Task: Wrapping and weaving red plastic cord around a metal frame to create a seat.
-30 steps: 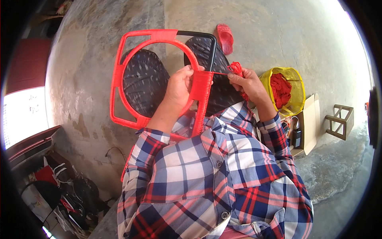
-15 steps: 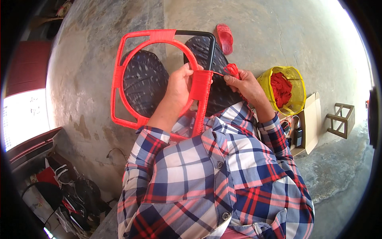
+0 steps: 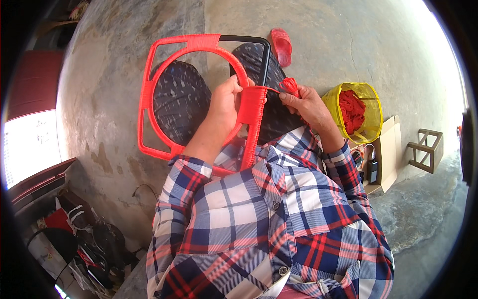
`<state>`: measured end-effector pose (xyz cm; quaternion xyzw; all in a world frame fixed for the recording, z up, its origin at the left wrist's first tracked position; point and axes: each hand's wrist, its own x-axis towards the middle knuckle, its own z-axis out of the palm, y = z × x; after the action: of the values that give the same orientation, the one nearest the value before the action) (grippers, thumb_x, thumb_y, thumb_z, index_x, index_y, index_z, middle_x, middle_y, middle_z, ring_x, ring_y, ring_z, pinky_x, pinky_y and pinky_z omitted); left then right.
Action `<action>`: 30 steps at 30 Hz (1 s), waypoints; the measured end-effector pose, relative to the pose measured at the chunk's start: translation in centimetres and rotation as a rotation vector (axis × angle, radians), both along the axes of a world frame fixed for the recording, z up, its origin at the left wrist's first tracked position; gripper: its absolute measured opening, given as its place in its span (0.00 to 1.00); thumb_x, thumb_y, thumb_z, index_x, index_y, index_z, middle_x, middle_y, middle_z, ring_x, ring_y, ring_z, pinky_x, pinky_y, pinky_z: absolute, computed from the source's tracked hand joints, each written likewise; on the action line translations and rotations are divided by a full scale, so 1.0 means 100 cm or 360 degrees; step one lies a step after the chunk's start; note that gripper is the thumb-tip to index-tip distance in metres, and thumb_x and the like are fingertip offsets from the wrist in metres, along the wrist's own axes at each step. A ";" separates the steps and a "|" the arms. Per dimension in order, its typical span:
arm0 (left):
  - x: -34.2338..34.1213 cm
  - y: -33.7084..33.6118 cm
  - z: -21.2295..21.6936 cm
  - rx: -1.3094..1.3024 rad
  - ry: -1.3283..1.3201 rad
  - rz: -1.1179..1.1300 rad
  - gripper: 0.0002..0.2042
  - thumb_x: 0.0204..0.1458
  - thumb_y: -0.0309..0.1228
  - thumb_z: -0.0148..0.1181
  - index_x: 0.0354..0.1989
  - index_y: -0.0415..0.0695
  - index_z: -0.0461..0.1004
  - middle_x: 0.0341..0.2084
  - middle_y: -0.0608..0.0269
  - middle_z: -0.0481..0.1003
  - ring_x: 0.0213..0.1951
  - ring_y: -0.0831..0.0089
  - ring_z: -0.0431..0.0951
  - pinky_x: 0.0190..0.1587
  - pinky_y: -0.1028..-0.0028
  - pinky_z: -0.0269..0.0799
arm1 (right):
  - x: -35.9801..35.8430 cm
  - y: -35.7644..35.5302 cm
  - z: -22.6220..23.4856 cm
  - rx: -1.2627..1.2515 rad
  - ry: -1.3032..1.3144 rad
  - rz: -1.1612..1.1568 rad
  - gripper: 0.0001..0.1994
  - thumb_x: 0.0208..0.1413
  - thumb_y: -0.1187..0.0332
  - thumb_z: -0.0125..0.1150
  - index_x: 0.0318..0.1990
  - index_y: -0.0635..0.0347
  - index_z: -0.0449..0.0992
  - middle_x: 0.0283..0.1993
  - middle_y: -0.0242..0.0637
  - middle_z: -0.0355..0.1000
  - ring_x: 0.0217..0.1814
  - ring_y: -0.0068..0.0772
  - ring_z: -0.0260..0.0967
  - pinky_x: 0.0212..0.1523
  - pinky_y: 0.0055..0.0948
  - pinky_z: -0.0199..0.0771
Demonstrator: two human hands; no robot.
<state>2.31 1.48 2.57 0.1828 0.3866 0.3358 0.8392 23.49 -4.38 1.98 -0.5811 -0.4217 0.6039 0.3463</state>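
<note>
Head view showed the red-wrapped frame (image 3: 253,105) over the knees (image 3: 181,94), the left hand (image 3: 224,103) closed round its ring (image 3: 231,59), the right hand (image 3: 309,106) pinching red cord (image 3: 290,86), which could unwind if that pinch slackened, a yellow basket (image 3: 377,107) beyond.

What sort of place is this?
Probably a home or small informal workshop: the floor looks like bare concrete, a red slipper lies on it, and a yellow basket holds red material.
</note>
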 end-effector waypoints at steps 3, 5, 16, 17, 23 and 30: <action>0.002 0.001 -0.001 -0.0023 0.0068 0.0019 0.13 0.43 0.28 0.44 0.34 0.35 0.70 0.31 0.46 0.76 0.33 0.55 0.78 0.40 0.60 0.76 | 0.000 0.000 0.001 -0.0007 -0.0020 0.0003 0.13 0.57 0.61 0.61 0.25 0.55 0.69 0.19 0.20 0.61 0.21 0.13 0.55 0.23 0.19 0.53; 0.003 0.001 -0.002 -0.0020 0.0094 0.0026 0.12 0.42 0.28 0.44 0.33 0.35 0.70 0.30 0.45 0.76 0.32 0.55 0.78 0.39 0.60 0.76 | -0.001 -0.001 0.003 -0.0005 0.0037 -0.0010 0.13 0.57 0.62 0.62 0.25 0.55 0.70 0.19 0.20 0.61 0.21 0.13 0.55 0.23 0.19 0.54; 0.007 0.000 0.002 -0.0076 0.0186 0.0118 0.11 0.40 0.26 0.45 0.30 0.34 0.70 0.27 0.46 0.75 0.30 0.56 0.77 0.37 0.60 0.77 | 0.002 -0.004 -0.007 -0.0019 0.0117 -0.0110 0.15 0.59 0.58 0.59 0.24 0.54 0.70 0.18 0.21 0.61 0.20 0.12 0.54 0.21 0.18 0.52; 0.007 -0.002 0.003 -0.0070 0.0183 0.0117 0.11 0.40 0.26 0.45 0.30 0.34 0.70 0.27 0.46 0.75 0.30 0.56 0.77 0.37 0.60 0.77 | 0.003 -0.004 -0.007 0.0003 0.0195 -0.0169 0.15 0.59 0.58 0.58 0.24 0.54 0.70 0.18 0.21 0.61 0.20 0.12 0.54 0.21 0.18 0.51; -0.002 -0.005 -0.003 0.0064 -0.0035 0.0081 0.10 0.46 0.26 0.45 0.35 0.36 0.70 0.28 0.49 0.75 0.30 0.58 0.78 0.39 0.62 0.76 | 0.010 -0.014 -0.012 -0.0025 0.0212 -0.0124 0.13 0.59 0.61 0.58 0.24 0.53 0.69 0.19 0.21 0.61 0.19 0.13 0.53 0.19 0.18 0.50; -0.013 0.000 -0.016 0.0064 -0.0123 -0.0048 0.11 0.48 0.26 0.46 0.38 0.38 0.70 0.36 0.52 0.75 0.36 0.61 0.77 0.41 0.63 0.76 | 0.016 -0.006 -0.031 0.0154 -0.0248 -0.0288 0.10 0.58 0.63 0.58 0.35 0.62 0.74 0.24 0.24 0.65 0.24 0.19 0.60 0.26 0.20 0.61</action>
<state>1.02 1.44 0.95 0.1925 0.3444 0.3377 0.8546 25.11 -4.95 -1.08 -0.6446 -0.4218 0.5022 0.3930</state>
